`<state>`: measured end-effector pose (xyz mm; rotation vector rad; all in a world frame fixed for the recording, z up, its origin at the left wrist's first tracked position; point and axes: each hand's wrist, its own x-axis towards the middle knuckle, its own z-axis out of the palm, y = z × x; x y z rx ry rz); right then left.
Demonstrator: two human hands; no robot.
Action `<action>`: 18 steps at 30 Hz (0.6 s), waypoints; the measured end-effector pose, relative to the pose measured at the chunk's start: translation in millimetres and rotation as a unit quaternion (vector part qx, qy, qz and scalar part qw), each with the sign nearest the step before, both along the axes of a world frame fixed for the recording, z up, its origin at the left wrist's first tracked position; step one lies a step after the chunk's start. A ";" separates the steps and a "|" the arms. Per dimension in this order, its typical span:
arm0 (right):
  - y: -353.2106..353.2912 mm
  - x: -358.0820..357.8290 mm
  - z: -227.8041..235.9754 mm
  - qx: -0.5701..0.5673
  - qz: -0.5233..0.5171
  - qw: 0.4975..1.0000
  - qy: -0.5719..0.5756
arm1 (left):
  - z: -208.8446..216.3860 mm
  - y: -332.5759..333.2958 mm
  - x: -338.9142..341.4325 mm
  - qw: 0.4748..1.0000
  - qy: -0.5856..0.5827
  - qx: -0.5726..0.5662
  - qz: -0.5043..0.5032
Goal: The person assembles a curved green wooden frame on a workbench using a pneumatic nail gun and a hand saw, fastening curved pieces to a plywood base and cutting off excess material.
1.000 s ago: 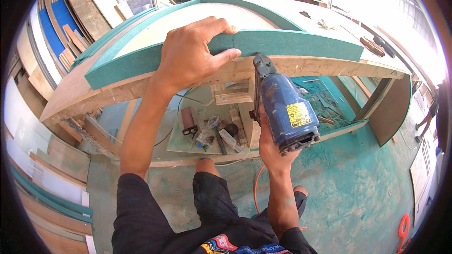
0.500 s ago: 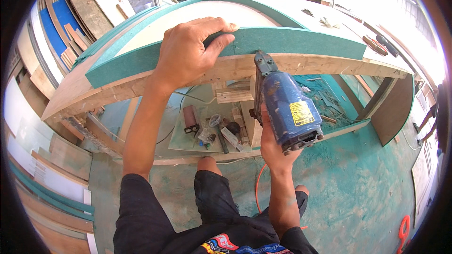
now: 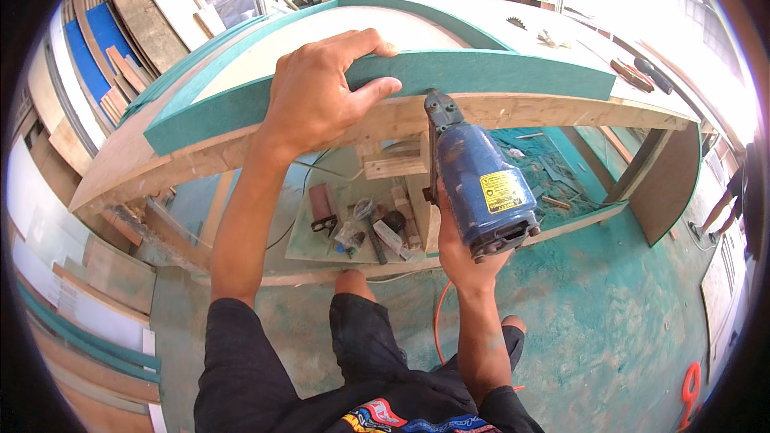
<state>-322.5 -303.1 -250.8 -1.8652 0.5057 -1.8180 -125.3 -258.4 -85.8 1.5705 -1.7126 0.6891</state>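
Note:
My right hand is wrapped around the handle of a blue nail gun with a yellow label. Its dark nose touches or nearly touches the front face of a long green board, close to the lower edge. My left hand grips the same board to the left of the nose, fingers hooked over the top edge and thumb against the front face. The board stands on edge along the front of a wooden workbench, joined to or meeting other green strips that frame a pale panel.
Under the bench, a shelf carries a hammer and several small items. A saw blade and hand tools lie on the benchtop. Sheets and offcuts line the left side. An orange hose hangs beside my leg. Someone's arm shows at far right.
My left thumb has moved down the board's face, away from the index finger. The nail gun has kept nearly the same place at the board, and the view has shifted slightly.

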 end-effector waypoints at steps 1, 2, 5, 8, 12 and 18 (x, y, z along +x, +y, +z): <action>-0.4 0.0 -0.4 0.000 -0.001 1.000 0.000 | 0.1 0.2 -1.5 1.000 0.007 0.006 0.006; -1.0 0.0 -0.8 0.001 -0.002 1.000 -0.001 | 0.4 0.1 -1.6 1.000 0.011 0.011 0.000; -1.0 -1.6 0.5 -0.029 -0.026 0.999 0.023 | 3.2 3.0 2.2 0.999 0.021 0.016 -0.022; -1.2 -1.9 0.3 -0.025 -0.010 0.999 0.025 | 2.0 0.8 8.4 0.998 0.026 0.002 -0.052; -0.5 -1.7 0.9 -0.014 0.025 0.999 0.021 | -0.1 -3.0 8.1 0.997 0.038 -0.013 -0.063; 4.9 -0.8 8.9 -0.003 0.041 0.999 0.023 | 1.1 -2.6 1.9 0.997 0.049 -0.038 -0.039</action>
